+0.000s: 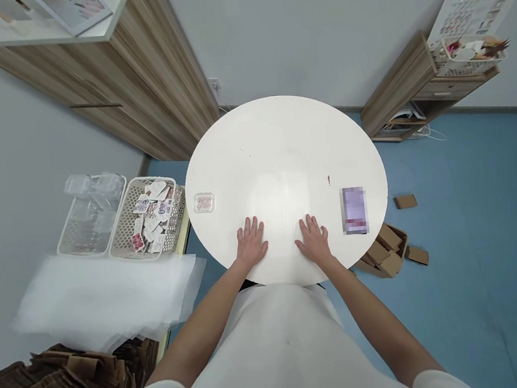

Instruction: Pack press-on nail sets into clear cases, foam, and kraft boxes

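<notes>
My left hand (251, 243) lies flat on the white round table (280, 137) near its front edge, fingers spread, holding nothing. To its right my right hand (313, 239) rests palm down on the same surface, also with fingers apart. A small clear plastic box (204, 202) with pinkish contents sits at the table's left side, beyond my left hand. Right of my right hand lies a purple rectangular item (355, 209), blurred by pixels, so its kind cannot be made out. A small dark mark (329, 180) shows on the tabletop.
At left stand a basket of printed cards (151, 219), a basket of clear plastic boxes (91, 219), white translucent sheets (104, 297) and stacked brown cardboard (70, 383). Cardboard boxes (385, 252) lie on the floor at right. A wooden cabinet (150, 64) and a shelf unit (404, 88) flank the table.
</notes>
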`<state>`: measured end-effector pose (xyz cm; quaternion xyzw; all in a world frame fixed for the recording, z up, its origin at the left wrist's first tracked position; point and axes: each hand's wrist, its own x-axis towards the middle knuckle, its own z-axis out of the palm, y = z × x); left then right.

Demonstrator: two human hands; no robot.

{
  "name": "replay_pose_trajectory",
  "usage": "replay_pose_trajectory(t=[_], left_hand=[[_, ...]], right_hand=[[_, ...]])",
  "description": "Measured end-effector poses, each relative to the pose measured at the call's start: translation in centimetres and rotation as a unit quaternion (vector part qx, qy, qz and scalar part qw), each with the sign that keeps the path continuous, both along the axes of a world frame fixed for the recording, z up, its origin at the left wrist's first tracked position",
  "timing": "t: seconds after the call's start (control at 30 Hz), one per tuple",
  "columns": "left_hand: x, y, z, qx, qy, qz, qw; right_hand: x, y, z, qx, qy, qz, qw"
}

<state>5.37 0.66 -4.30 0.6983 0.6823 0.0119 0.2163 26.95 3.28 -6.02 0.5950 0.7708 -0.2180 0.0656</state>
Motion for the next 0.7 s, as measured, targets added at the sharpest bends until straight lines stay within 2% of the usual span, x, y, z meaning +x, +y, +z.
replay_pose_trajectory(t=[0.1,0.2,0.33,0.4,0.5,0.57,0.7], left_hand=[[-1.1,-0.3,0.2,0.008,-0.016,-0.015,1.0],[-3.5,-1.2,0.2,0.009,-0.021,-0.002,1.0],[-9.3,-1.9,-0.6,0.032,-0.021,0.088,0.995],[-12.8,-1.5,-1.2,0.045,-0.042,0.159,0.985],[-17.7,-0.1,-1.8,0.07,-0.11,0.241,0.962],[-19.9,1.0,-2.0,0.074,-0.171,0.264,0.946],[-21.9,3.0,-1.8,0.019,-0.259,0.261,0.93]], right_hand=[[-0.3,-0.1,0.7,0.015,-0.002,-0.01,1.0],[-1.8,-0.8,1.5,0.044,0.006,-0.031,0.999],[-6.9,-1.1,2.2,0.057,0.037,-0.015,0.998],[-10.5,-0.5,2.4,0.034,0.072,0.007,0.997],[-16.6,1.2,2.5,-0.039,0.159,0.04,0.986],[-20.4,2.6,2.3,-0.088,0.219,0.036,0.971],[-26.0,4.4,1.7,-0.15,0.304,-0.043,0.94]])
